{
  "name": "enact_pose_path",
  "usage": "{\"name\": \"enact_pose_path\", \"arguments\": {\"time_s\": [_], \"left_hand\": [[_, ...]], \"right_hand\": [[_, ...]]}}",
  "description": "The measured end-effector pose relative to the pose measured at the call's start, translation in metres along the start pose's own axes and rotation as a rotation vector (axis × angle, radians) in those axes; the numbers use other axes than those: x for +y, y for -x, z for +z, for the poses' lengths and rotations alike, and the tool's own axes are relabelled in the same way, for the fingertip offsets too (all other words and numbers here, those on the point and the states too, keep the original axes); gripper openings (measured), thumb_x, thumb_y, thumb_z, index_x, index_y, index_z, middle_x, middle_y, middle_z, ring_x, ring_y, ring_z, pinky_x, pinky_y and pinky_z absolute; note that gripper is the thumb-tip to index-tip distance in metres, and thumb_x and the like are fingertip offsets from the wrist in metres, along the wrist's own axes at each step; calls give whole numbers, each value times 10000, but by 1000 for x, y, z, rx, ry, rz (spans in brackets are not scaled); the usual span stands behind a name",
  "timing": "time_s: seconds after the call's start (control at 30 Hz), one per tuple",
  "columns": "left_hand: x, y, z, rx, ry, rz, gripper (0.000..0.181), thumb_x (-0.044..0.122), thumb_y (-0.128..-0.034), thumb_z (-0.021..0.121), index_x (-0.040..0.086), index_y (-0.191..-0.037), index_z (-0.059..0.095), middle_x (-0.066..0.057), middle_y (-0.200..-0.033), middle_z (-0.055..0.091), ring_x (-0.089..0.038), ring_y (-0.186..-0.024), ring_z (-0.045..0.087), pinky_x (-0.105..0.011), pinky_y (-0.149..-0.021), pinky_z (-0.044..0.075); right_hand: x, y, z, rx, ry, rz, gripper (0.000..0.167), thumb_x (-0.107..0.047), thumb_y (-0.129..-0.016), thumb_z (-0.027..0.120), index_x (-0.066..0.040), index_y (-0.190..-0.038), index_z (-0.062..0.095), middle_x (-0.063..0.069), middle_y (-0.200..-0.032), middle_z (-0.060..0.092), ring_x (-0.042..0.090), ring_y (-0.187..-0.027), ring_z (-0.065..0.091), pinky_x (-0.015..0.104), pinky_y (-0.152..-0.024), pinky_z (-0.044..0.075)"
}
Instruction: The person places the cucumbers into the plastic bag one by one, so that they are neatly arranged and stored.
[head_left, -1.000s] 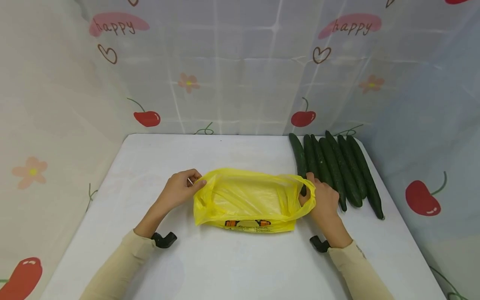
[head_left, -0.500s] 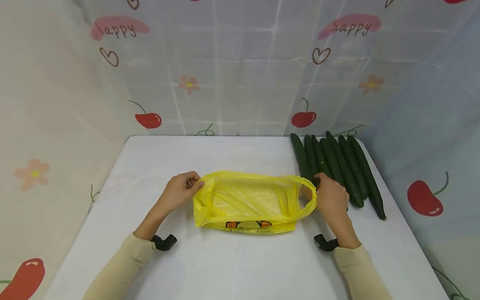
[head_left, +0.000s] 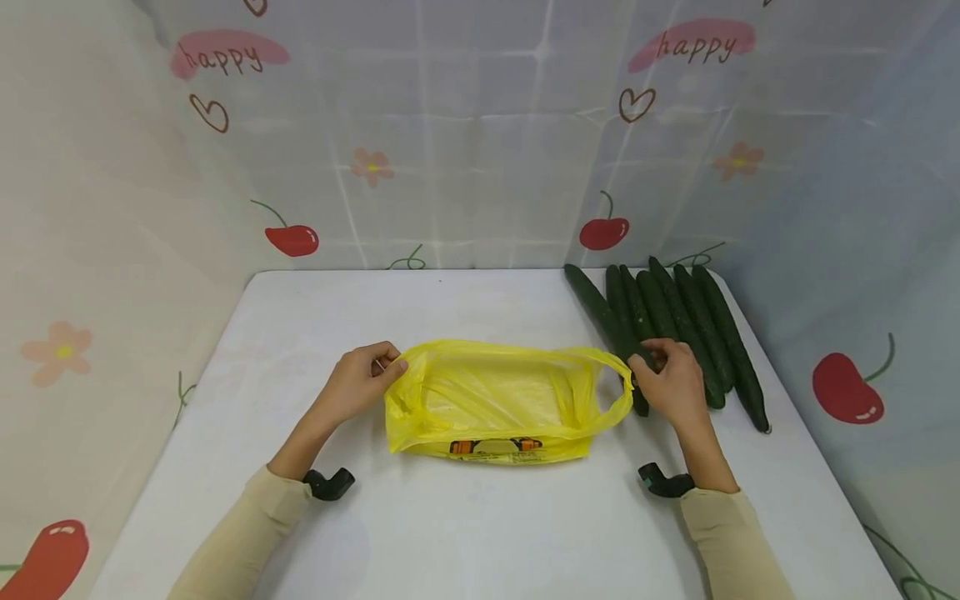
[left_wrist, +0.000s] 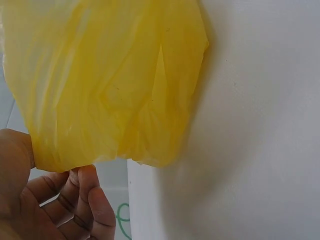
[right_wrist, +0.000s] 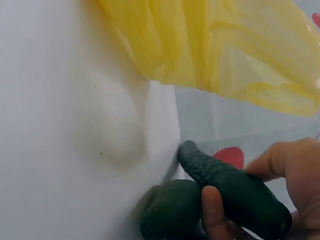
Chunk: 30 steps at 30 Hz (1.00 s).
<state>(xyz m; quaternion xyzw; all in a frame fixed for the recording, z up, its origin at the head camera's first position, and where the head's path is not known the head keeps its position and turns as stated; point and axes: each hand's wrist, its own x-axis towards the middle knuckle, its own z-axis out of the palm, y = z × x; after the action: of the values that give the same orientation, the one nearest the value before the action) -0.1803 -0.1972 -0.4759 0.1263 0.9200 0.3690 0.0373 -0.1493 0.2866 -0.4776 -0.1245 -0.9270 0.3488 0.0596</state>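
Observation:
A yellow plastic bag (head_left: 487, 400) stands at the middle of the table, its mouth spread and a printed picture on its near side. My left hand (head_left: 362, 379) pinches the bag's left edge between thumb and fingers, as the left wrist view also shows. To the right of the bag, my right hand (head_left: 675, 383) grips the near end of a cucumber (head_left: 596, 304), the leftmost of the group. In the right wrist view thumb and fingers hold this cucumber (right_wrist: 240, 197) above another cucumber (right_wrist: 172, 207). The bag's right handle loop hangs just left of that hand.
Several more cucumbers (head_left: 697, 325) lie side by side at the back right of the white table (head_left: 465, 533). A printed curtain (head_left: 480, 167) rises behind the table and along both sides. Each wrist wears a black device (head_left: 330, 483).
My right hand has shifted right, out of the bag's handle loop, and now grips the leftmost cucumber, whose near end has swung right over its neighbours. My left hand and the bag stay nearly still.

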Motion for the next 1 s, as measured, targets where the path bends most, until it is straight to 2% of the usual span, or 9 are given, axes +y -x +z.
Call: {"name": "enact_pose_path", "arguments": {"time_s": [0.13,0.3,0.37,0.47,0.6,0.67,0.73,0.9,1.0], "left_hand": [[-1,0,1,-1,15,-5,184,314,-1059,684,140,-1057,745,-61,-950,730,-173,-762,599,-286,-677,498],[-3,0,3,-3,29,-16,180,314,-1061,683,144,-1049,740,-53,-922,709,-183,-768,598,-294,-677,500],[-3,0,3,2,25,-17,199,332,-1068,672,144,-1073,737,-52,-944,714,-185,-786,607,-297,-690,508],[-1,2,2,32,1,-10,253,384,-1074,656,142,-1130,707,-50,-995,717,-188,-837,638,-305,-729,528],[10,10,-4,104,-51,28,343,457,-1034,705,157,-1175,614,-35,-1048,660,-201,-911,655,-333,-772,546],[18,16,-7,108,-88,62,382,479,-1002,744,170,-1159,584,-29,-1055,614,-212,-933,639,-343,-777,538],[25,21,-7,85,-149,92,406,522,-973,765,195,-1134,585,-20,-1060,579,-211,-943,616,-334,-759,515],[39,38,-2,0,-333,129,575,757,-851,761,256,-1109,650,12,-1060,521,-172,-911,513,-286,-667,441],[46,49,1,-26,-437,173,691,841,-745,787,261,-1094,650,43,-1050,494,-146,-942,452,-280,-709,434]], "right_hand": [[2,-3,0,-11,-66,18,530,-338,-1074,501,-29,-1500,562,262,-1308,669,387,-1074,681,323,-756,488],[8,-7,1,-13,-142,-3,541,-333,-1118,424,-94,-1600,476,261,-1501,588,406,-1119,731,263,-733,506],[12,-9,1,-10,-164,3,538,-346,-1125,412,-132,-1614,474,244,-1482,599,378,-1120,719,258,-680,504],[17,-9,-2,1,-177,12,521,-374,-1131,412,-180,-1607,500,219,-1387,647,252,-1057,698,259,-613,482],[23,-6,-11,22,-188,-13,488,-371,-1137,434,-208,-1587,533,189,-1370,650,5,-942,639,221,-646,478],[24,-4,-17,37,-195,-29,473,-363,-1137,450,-219,-1577,548,170,-1404,638,-75,-906,616,176,-713,473],[24,-1,-23,47,-213,-47,458,-351,-1137,465,-223,-1566,563,141,-1451,608,-102,-898,617,143,-753,477],[23,5,-33,36,-244,-111,433,-320,-1136,494,-221,-1548,586,68,-1449,582,-89,-922,649,94,-831,496],[21,10,-38,12,-235,-181,421,-279,-1134,513,-205,-1540,596,16,-1377,603,-86,-928,660,100,-835,481]]}}
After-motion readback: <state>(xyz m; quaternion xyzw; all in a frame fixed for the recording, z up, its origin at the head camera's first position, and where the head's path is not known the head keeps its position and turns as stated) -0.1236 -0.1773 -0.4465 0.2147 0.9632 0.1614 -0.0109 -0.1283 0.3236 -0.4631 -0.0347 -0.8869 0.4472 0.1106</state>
